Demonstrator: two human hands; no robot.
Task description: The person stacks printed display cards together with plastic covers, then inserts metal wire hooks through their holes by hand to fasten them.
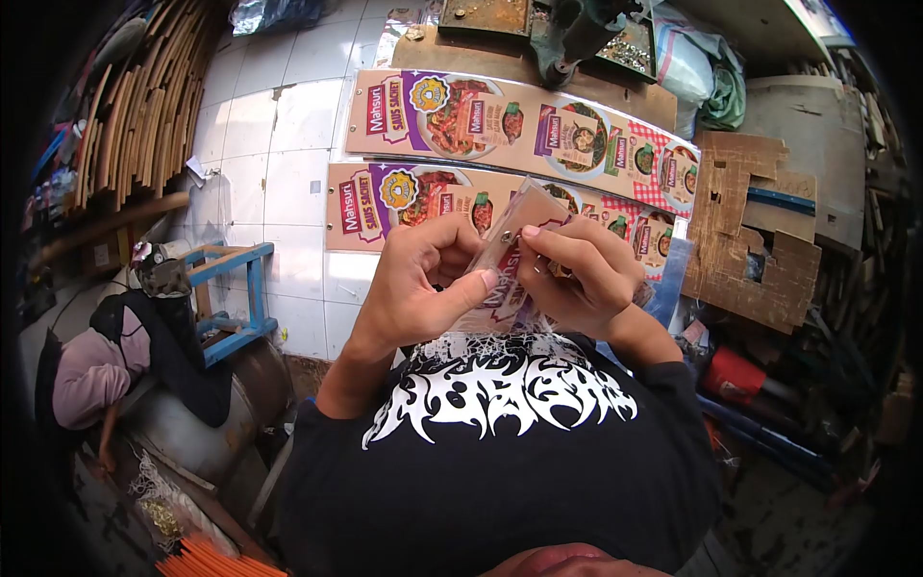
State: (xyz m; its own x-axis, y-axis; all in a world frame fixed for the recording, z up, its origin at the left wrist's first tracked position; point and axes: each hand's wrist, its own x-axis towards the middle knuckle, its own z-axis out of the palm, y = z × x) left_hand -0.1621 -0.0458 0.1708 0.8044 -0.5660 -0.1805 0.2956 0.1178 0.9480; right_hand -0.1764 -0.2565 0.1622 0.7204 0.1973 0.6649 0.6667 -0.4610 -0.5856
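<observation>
A printed sheet (pixel 502 300) in a clear cover is held up before my chest, its top corner raised, with a small metal eyelet near that end. My left hand (pixel 423 284) grips its left edge between thumb and curled fingers. On the right side, my right hand (pixel 586 274) pinches the same sheet beside the eyelet, index finger and thumb near it. Behind my hands lie two long printed banners with food pictures, an upper banner (pixel 385 125) and a lower banner (pixel 344 207), which my hands and the held sheet partly cover.
A metal press (pixel 567 43) and trays of small metal parts (pixel 625 53) stand at the back. Cut cardboard (pixel 750 231) lies right. At left are a blue frame (pixel 258 288), stacked wooden strips (pixel 144 106) and another person (pixel 101 370) bent over near a metal drum.
</observation>
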